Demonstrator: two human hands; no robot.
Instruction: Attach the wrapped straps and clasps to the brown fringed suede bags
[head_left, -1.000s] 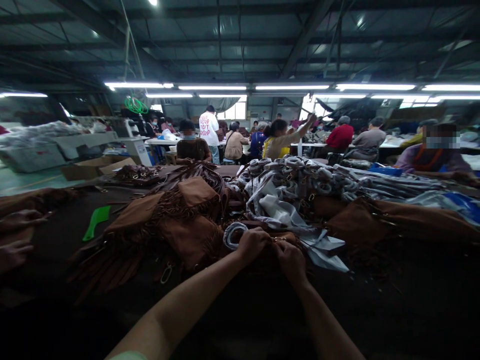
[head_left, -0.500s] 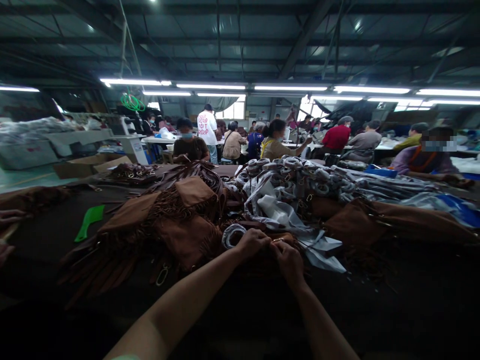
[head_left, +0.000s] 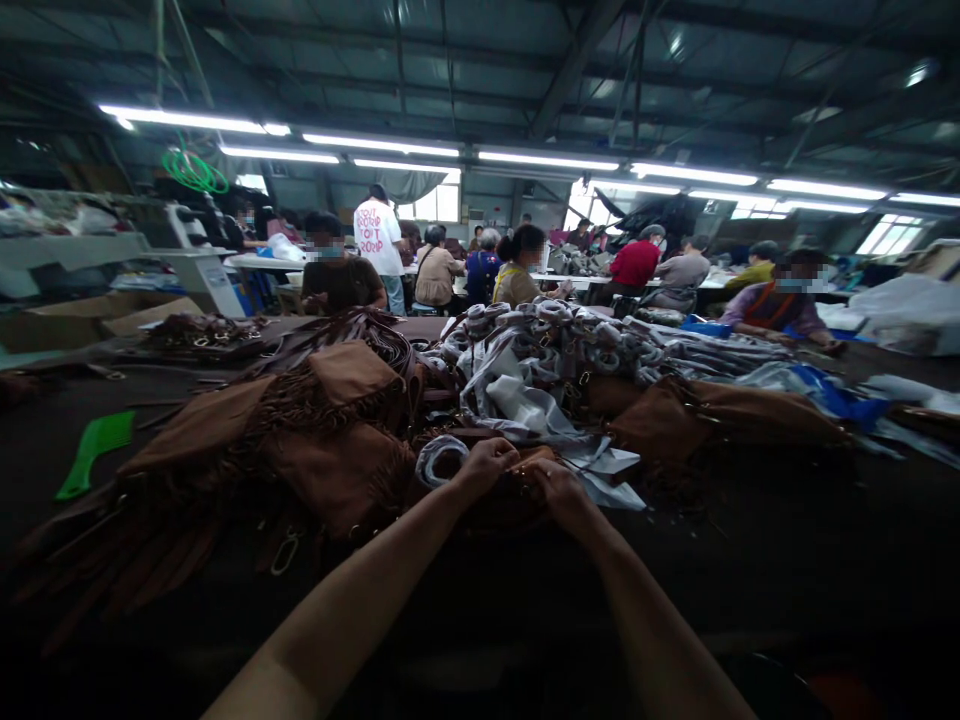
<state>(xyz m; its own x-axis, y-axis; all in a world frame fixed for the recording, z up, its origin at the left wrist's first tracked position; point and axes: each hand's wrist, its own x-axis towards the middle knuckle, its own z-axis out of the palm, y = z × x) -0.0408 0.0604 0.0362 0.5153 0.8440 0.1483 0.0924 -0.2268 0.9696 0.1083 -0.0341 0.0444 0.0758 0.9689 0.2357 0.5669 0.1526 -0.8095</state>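
Observation:
Both my hands are at a brown suede-like bag [head_left: 537, 458] in the middle of the near side of the table. My left hand [head_left: 484, 468] has its fingers closed on the bag's left edge. Opposite it, my right hand [head_left: 561, 492] pinches the right edge, close to small shiny metal fittings. The lower part of the bag is dark and hard to make out. A strap roll wrapped in whitish plastic [head_left: 435, 462] lies just left of my left hand. Fringed brown bags [head_left: 337, 470] are piled further left.
A green comb [head_left: 96, 452] lies on the dark table at the left. Behind my hands rises a heap of plastic-wrapped straps [head_left: 525, 350]. More brown bags [head_left: 720, 415] lie to the right. Co-workers sit across the table, one in an orange-trimmed purple top [head_left: 776, 305].
The view has turned right, so everything appears shifted left. My hands have moved slightly apart at the bag. Another person's hands at the left edge have gone out of view.

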